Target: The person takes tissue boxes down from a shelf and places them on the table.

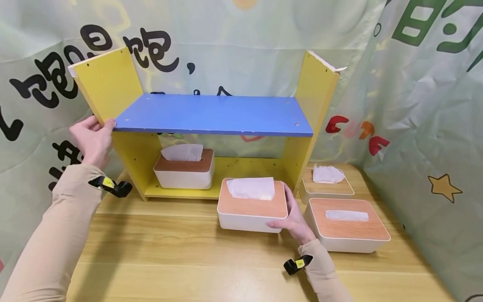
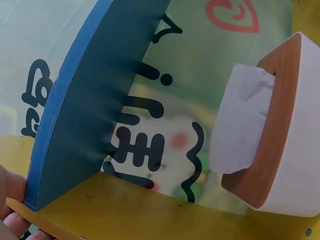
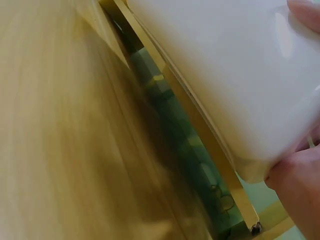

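Observation:
My left hand point(image 1: 92, 140) grips the front edge of the left side panel of a yellow and blue shelf point(image 1: 215, 113), at the height of the blue board. My right hand point(image 1: 294, 216) holds a white tissue box point(image 1: 241, 222) with a wood-look lid by its right end, thumb on the front wall. That box is off the table, in front of the shelf's lower level, and a tissue sticks out of its top. In the right wrist view, the box's white underside point(image 3: 240, 70) shows above the table. A second tissue box point(image 1: 184, 178) sits at the left inside the lower level.
Right of the shelf, a tissue box point(image 1: 349, 239) rests on the wooden table point(image 1: 170, 260), with another tissue box point(image 1: 328, 191) behind it. A printed cloth backdrop point(image 1: 241, 42) hangs behind and at both sides. Raised side panels flank the blue top board.

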A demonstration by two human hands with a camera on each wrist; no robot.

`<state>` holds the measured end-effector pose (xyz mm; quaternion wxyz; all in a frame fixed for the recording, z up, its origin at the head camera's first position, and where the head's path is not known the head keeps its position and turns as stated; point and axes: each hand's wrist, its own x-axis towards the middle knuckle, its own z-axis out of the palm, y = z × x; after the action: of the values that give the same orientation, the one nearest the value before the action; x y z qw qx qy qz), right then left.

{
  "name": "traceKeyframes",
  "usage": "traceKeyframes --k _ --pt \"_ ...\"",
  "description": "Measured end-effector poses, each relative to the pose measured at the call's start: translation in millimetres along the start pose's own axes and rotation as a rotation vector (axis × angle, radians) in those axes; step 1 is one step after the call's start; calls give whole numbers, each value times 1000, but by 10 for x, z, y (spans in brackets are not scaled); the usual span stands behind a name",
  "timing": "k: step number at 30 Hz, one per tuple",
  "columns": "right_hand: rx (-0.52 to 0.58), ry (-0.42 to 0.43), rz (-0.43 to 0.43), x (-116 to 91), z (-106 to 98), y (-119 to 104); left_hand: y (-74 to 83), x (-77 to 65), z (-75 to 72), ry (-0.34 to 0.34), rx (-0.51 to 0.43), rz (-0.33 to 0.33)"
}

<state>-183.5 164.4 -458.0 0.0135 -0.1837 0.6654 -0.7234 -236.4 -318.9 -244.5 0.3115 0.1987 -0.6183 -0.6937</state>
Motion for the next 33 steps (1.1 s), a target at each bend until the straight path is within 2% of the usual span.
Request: traceKeyframes --k 19,33 --pt "20 -72 -29 -200 -73 90 12 -13 2 -3 2 -5" --pt "12 -84 -18 -286 -97 172 7 -10 -5 -6 13 -10"
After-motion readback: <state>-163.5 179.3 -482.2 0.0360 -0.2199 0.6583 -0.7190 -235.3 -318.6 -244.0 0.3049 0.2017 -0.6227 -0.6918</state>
